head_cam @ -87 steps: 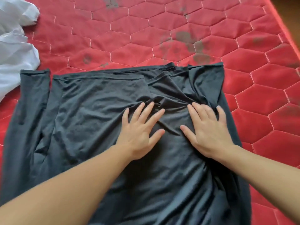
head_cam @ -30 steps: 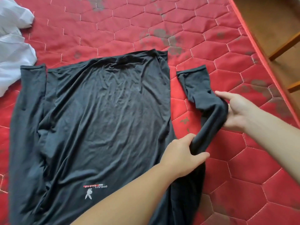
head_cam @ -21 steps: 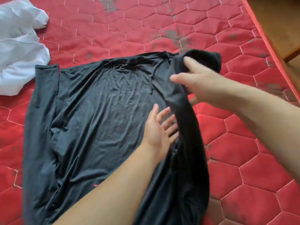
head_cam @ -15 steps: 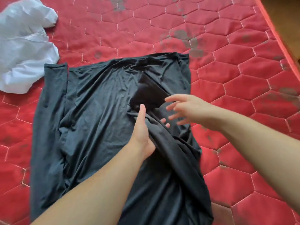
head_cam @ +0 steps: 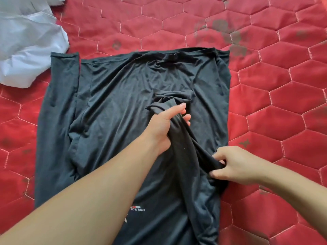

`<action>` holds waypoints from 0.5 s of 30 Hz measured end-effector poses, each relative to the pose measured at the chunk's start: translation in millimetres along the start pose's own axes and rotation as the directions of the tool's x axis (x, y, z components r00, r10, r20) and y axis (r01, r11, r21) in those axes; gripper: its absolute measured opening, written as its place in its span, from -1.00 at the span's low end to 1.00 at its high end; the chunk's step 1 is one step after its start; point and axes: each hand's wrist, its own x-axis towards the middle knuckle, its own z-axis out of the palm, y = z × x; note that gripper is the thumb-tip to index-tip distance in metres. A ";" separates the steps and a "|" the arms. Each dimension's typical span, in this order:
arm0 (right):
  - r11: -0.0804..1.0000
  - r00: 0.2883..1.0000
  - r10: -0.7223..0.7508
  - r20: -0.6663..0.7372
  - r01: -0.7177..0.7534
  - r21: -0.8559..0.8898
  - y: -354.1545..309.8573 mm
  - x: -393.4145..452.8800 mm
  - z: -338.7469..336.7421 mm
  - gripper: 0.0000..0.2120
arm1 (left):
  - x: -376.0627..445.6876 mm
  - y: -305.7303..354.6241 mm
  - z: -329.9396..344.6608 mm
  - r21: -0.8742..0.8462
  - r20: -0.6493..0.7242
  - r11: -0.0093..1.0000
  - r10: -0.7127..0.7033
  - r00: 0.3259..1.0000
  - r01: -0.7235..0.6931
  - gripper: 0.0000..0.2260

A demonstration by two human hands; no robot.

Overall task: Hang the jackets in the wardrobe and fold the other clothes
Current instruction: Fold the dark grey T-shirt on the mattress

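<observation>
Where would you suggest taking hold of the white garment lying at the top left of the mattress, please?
Probably at the rounded, bunched edge of the white garment nearest the dark shirt, coming from the right and above. It lies crumpled on the red mattress, so its raised folds offer something to pinch; the rest runs out of frame. Both hands, left hand and right hand, currently grip the shirt.

Small white print on the dark grey, thin-fabric shirt (head_cam: 115, 106), seen upside down, reads "GENELALCH"; the rest is illegible.
</observation>
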 end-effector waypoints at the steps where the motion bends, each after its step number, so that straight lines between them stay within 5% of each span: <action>1: 1.000 0.997 0.026 0.079 -0.025 -0.012 3.9 -1.8 -7.6 -0.71 | 3.1 2.2 -0.4 -0.010 -0.022 1.000 0.001 1.000 -0.001 -0.94; 5: 0.951 0.919 0.250 0.306 -0.174 -0.254 18.7 -10.3 -36.6 -0.67 | 15.8 12.5 -4.9 -0.097 -0.101 0.986 0.125 0.987 -0.134 -0.86; 9: 0.810 0.885 0.356 0.301 -0.131 -0.572 28.8 -5.7 -27.7 -0.63 | 16.4 31.0 -12.0 -0.186 -0.114 0.956 0.207 0.972 -0.225 -0.69; 12: 0.780 0.899 0.356 0.255 -0.136 -0.610 16.5 0.3 -25.1 -0.55 | 13.7 41.8 -15.3 -0.073 -0.114 0.981 0.172 0.978 -0.181 -0.93; 15: 0.823 0.914 0.329 0.236 -0.155 -0.547 -9.6 6.0 -35.3 -0.51 | 8.7 52.1 -16.1 -0.077 -0.045 0.994 0.075 0.996 -0.078 -0.67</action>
